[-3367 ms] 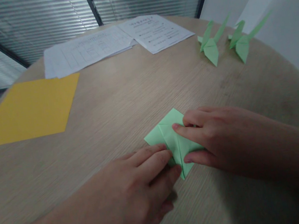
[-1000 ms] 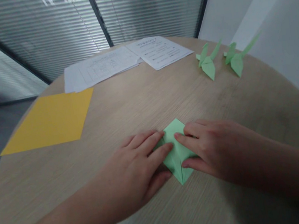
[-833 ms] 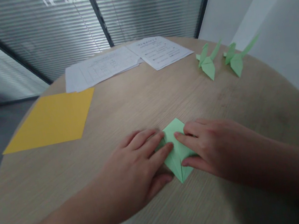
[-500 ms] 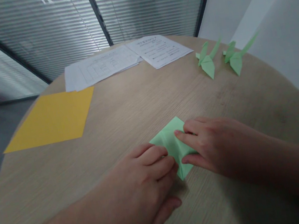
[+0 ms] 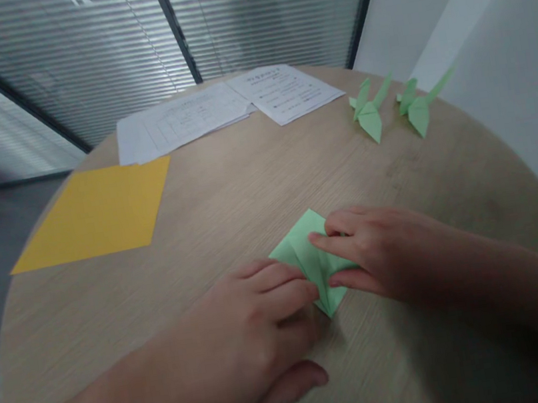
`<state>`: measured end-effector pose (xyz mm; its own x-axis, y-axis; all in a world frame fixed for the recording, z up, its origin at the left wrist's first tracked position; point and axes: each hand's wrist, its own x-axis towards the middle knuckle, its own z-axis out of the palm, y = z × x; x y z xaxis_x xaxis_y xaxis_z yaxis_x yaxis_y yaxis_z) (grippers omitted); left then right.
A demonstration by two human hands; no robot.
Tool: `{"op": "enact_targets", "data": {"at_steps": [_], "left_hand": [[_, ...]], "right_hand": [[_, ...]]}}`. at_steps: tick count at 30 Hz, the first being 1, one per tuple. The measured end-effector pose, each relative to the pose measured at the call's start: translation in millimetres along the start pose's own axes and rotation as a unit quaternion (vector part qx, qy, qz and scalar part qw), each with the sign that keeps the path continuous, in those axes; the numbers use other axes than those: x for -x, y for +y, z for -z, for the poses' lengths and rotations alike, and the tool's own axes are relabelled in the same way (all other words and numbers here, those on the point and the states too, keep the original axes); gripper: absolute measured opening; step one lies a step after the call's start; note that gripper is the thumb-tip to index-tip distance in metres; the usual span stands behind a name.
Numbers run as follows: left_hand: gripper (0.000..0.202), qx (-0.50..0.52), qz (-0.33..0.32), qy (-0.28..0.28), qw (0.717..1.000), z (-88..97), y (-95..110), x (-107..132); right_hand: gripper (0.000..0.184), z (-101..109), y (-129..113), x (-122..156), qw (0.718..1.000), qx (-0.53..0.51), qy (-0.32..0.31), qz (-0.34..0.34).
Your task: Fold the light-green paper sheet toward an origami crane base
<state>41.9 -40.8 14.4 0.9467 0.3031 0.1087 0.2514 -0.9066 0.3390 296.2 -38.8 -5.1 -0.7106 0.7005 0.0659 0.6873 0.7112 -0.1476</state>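
Note:
A folded square of light green origami paper (image 5: pixel 306 250) lies on the table with one corner toward me and creases running to that corner. Over its left edge reaches my left hand (image 5: pixel 268 329), its fingertips touching the paper and its thumb stuck out apart above the wood. My right hand (image 5: pixel 377 249) grips the right side, index finger and thumb lying on the upper layer with the other fingers curled by the edge. Parts of the paper's left and right sides are hidden under the hands.
Two green paper cranes (image 5: pixel 371 120) stand at the back right of the round wooden table (image 5: pixel 211 217). A yellow sheet (image 5: pixel 94 214) lies at the left, and printed white sheets (image 5: pixel 186 119) lie along the far edge by the blinds.
My left fingers have spread slightly from their curl, showing more of the creased flap near the front corner. The right hand has shifted only a little on the paper.

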Motion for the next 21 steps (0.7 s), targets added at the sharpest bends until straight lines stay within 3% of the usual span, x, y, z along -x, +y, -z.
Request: {"op": "enact_targets", "data": {"at_steps": [3,7,12,18,21], "left_hand": [[0.023,-0.04,0.022,0.053,0.998,-3.4,-15,0],[0.025,-0.074,0.038,0.036,0.996,-10.3,-25,-2],[0.022,-0.106,0.062,0.013,0.992,-16.2,-20,-4],[0.03,-0.158,0.04,0.108,0.981,-20.3,-20,-6],[0.035,-0.155,0.018,0.102,0.982,-22.0,-22,-6]], "right_hand": [[0.036,-3,13,-4,0.998,-0.035,0.019,0.054],[0.034,-5,26,-10,0.992,-0.066,0.051,0.097],[0.015,-3,24,-12,0.996,-0.052,0.051,0.049],[0.009,-2,18,-13,0.997,-0.06,0.028,0.034],[0.01,1,18,-12,0.997,-0.061,0.019,0.032]]}}
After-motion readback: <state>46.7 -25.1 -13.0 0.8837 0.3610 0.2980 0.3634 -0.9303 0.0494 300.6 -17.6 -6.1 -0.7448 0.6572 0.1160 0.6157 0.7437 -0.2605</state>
